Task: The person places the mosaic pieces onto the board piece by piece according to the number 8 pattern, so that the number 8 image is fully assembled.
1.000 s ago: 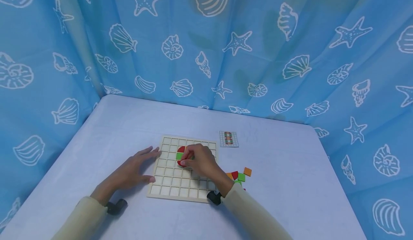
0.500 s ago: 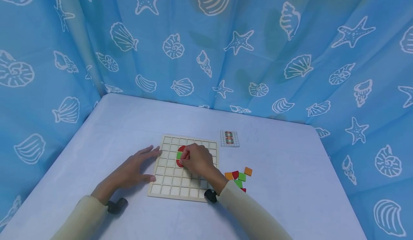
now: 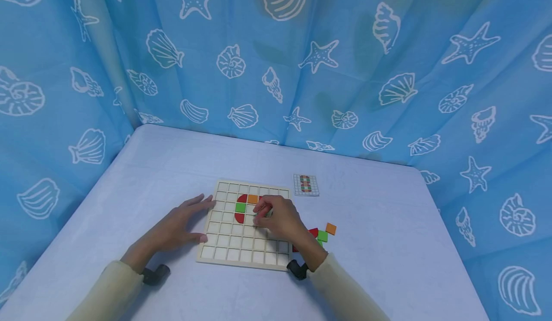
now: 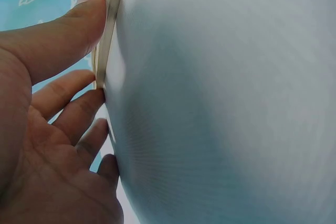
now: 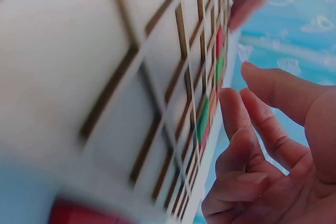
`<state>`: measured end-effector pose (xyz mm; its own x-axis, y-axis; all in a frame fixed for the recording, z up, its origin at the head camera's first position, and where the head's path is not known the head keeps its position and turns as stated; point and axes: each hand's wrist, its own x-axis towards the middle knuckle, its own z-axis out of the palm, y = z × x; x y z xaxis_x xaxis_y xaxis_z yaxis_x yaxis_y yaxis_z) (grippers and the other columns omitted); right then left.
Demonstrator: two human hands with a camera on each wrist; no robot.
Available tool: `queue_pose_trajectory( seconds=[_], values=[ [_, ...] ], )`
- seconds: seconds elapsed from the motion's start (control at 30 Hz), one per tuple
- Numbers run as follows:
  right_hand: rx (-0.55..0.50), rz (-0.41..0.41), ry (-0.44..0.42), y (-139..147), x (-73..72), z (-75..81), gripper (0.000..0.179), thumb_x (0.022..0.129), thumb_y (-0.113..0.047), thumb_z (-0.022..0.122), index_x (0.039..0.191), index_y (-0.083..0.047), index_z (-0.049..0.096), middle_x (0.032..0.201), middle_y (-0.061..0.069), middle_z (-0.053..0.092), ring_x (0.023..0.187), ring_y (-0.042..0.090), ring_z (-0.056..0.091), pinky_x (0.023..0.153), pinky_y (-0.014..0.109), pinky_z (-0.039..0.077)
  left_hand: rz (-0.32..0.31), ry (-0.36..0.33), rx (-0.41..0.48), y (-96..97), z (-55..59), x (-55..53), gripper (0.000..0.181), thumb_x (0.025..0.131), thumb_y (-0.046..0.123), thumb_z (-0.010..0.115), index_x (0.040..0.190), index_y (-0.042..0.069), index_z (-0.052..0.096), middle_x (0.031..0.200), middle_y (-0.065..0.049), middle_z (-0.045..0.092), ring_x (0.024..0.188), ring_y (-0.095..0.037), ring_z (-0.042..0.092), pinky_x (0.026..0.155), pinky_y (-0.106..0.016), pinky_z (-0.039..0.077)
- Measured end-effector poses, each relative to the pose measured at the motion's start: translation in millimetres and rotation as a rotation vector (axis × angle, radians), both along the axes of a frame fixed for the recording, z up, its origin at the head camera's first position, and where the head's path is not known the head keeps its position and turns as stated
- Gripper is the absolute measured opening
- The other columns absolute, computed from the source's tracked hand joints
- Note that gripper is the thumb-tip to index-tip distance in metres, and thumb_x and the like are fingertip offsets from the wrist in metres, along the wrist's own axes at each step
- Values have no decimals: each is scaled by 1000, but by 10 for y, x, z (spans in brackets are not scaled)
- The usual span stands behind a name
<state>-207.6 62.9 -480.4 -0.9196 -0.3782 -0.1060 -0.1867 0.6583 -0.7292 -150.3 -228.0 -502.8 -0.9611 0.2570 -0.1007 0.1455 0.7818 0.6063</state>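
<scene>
A wooden grid board [image 3: 233, 241] lies flat on the table. In its cells sit two red curved-edge tiles, one at the back [image 3: 242, 198] and one nearer [image 3: 239, 218], with a green square tile [image 3: 240, 208] between them. An orange square tile [image 3: 253, 199] is beside the back red one. My left hand [image 3: 177, 227] touches the board's left edge with thumb and fingers spread. Over the board hovers my right hand [image 3: 280, 218], thumb and fingertips apart with nothing between them. It partly hides more red and green tiles [image 5: 203, 121].
Right of the board lie loose tiles, among them an orange square [image 3: 330, 228], a green square [image 3: 322, 236] and a red piece [image 3: 313, 232]. A small printed pattern card [image 3: 306, 185] lies behind them. A blue shell-print curtain [image 3: 258, 72] encloses the table.
The red curved tile pinched by my right hand a second ago now lies in a cell below the green square. My right hand has let go and moved right; my left hand stays put.
</scene>
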Motion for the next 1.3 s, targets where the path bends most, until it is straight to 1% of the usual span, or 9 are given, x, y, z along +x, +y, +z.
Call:
queue_pose_trajectory(
  seconds=[0.2, 0.37, 0.47, 0.6, 0.8, 0.93, 1.0, 1.17, 1.3],
  values=[
    [-24, -65, -13, 369, 27, 3, 15, 93, -15, 82, 105, -20, 75, 93, -3, 72, 75, 20, 59, 64, 31, 52, -6, 7, 3, -11, 1, 5, 91, 84, 29, 91, 162, 19, 45, 173, -18, 34, 161, -49, 26, 123, -73, 32],
    [-9, -159, -19, 664, 69, 29, 19, 91, -14, 84, 107, -20, 75, 96, -3, 73, 73, 22, 57, 61, 30, 52, -13, 7, 6, -20, 5, 2, 92, 84, 28, 91, 163, 19, 45, 173, -17, 34, 161, -49, 25, 123, -73, 32],
    [7, -227, -28, 811, 97, 46, 21, 90, -15, 86, 107, -20, 76, 97, -2, 72, 76, 22, 56, 61, 28, 52, -14, 7, 4, -21, 9, -2, 92, 84, 28, 91, 163, 20, 44, 173, -17, 34, 161, -49, 25, 123, -73, 32],
    [34, -270, -35, 990, 133, 47, 20, 90, -15, 86, 107, -20, 77, 100, -1, 72, 78, 22, 56, 60, 27, 52, -13, 4, -1, -24, 17, -1, 92, 84, 28, 91, 163, 19, 45, 173, -17, 34, 161, -49, 25, 123, -73, 32],
    [70, -276, -42, 1140, 185, 10, 23, 86, -11, 89, 105, -20, 80, 105, 1, 73, 82, 21, 54, 62, 27, 51, -9, 8, -3, -11, 30, 10, 90, 84, 31, 91, 162, 20, 46, 173, -18, 35, 160, -50, 27, 122, -73, 33],
    [99, -260, -46, 1151, 212, -48, 29, 82, -10, 92, 106, -21, 81, 109, 1, 72, 88, 20, 55, 66, 28, 53, -8, 13, 5, -11, 24, 12, 90, 84, 31, 91, 161, 20, 47, 172, -18, 36, 160, -50, 27, 122, -73, 33],
    [128, -251, -40, 1142, 222, -79, 28, 81, -11, 93, 105, -22, 81, 110, 1, 71, 92, 20, 56, 67, 28, 55, -13, 17, 7, -14, 18, 13, 91, 83, 31, 91, 162, 19, 47, 172, -18, 36, 160, -50, 28, 122, -73, 33],
    [174, -235, -17, 1119, 235, -114, 24, 81, -12, 93, 97, -23, 79, 106, 0, 68, 95, 19, 58, 68, 27, 57, -14, 10, 12, -12, 5, 10, 91, 84, 29, 91, 162, 20, 46, 173, -18, 34, 160, -50, 27, 122, -73, 33],
    [141, -212, -9, 1126, 227, -110, 25, 82, -9, 92, 95, -23, 74, 98, -1, 69, 89, 18, 58, 65, 27, 57, -12, 6, 21, -1, 9, 6, 91, 83, 30, 91, 162, 20, 46, 173, -18, 34, 160, -50, 27, 122, -73, 32]
  ],
)
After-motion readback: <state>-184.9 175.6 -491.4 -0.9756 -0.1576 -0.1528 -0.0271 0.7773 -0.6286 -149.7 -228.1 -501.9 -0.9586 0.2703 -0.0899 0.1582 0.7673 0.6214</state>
